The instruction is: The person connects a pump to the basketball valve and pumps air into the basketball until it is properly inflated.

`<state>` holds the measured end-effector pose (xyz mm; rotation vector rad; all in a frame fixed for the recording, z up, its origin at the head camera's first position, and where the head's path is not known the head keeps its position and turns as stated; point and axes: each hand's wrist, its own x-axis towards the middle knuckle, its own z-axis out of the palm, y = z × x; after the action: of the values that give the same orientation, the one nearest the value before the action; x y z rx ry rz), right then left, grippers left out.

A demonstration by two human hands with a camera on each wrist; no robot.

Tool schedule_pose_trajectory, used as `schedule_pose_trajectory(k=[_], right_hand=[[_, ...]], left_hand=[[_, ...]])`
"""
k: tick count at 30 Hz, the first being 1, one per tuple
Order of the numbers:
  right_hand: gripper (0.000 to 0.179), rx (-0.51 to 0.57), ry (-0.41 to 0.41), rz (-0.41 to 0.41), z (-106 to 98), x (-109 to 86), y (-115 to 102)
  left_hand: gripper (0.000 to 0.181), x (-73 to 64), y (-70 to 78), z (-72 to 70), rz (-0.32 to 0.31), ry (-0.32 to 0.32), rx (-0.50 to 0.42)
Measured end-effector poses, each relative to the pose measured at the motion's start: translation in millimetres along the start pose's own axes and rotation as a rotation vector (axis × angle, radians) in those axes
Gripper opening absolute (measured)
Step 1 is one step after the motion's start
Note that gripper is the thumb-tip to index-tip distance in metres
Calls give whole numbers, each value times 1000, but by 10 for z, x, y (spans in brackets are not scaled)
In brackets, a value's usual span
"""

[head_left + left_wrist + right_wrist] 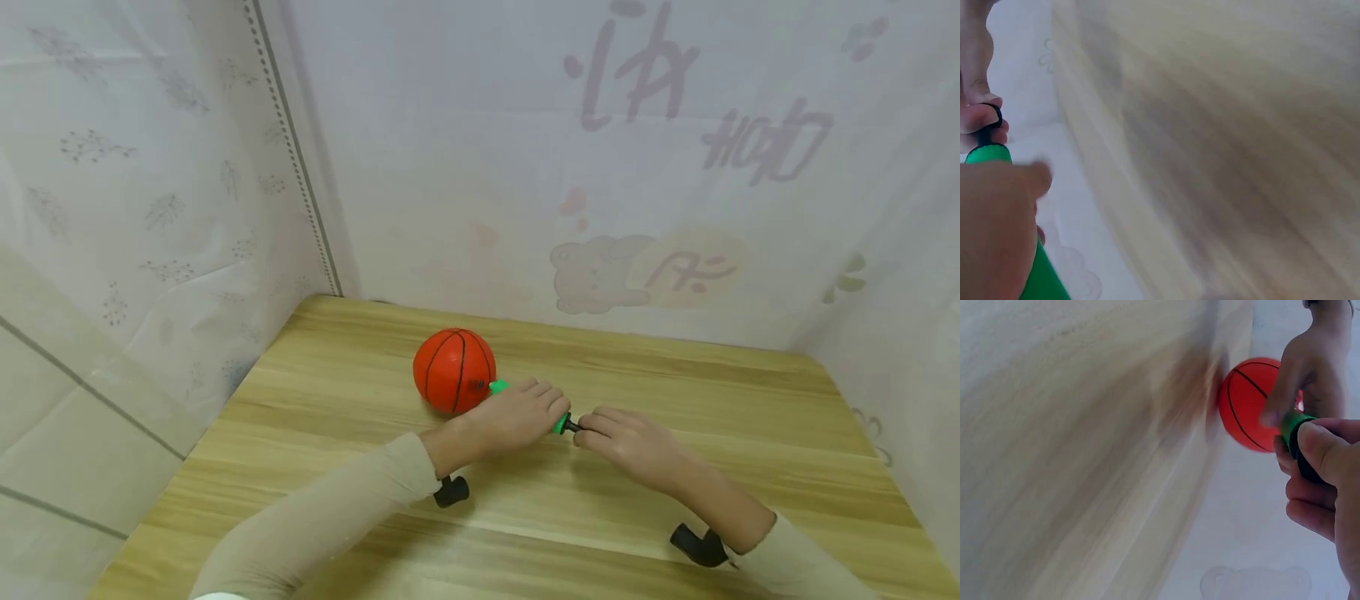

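Observation:
A red toy basketball [453, 371] with black lines sits on the wooden table. Beside it, my left hand [521, 414] grips the green barrel of a hand pump [559, 424], whose green tip points at the ball's right side and overlaps it in the head view. My right hand [637, 446] holds the pump's black handle, and a short length of dark rod shows between the hands. Seen from the right wrist, the thumb [1319, 447] presses along the black handle. From the left wrist, the green barrel [1044, 278] runs below the fingers. Much of the pump is hidden by the hands.
The wooden table [337, 400] meets a pale printed wall covering [450, 167] at the back and both sides. Black wrist camera mounts [452, 492] stick out under each forearm, close over the tabletop.

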<state>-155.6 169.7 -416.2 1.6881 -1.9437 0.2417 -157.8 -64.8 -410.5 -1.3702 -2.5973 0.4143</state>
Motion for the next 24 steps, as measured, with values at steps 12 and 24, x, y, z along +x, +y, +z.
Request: schedule_pose_trajectory(k=[12,24], right_hand=[[47,-13,-17,52,-30,-195,143],[6,93,-77,270,222,-333,281]], left_hand=[[92,-441,-570,-112,-240,11,-166],[92,-762,-813,211,-334,102,-409]])
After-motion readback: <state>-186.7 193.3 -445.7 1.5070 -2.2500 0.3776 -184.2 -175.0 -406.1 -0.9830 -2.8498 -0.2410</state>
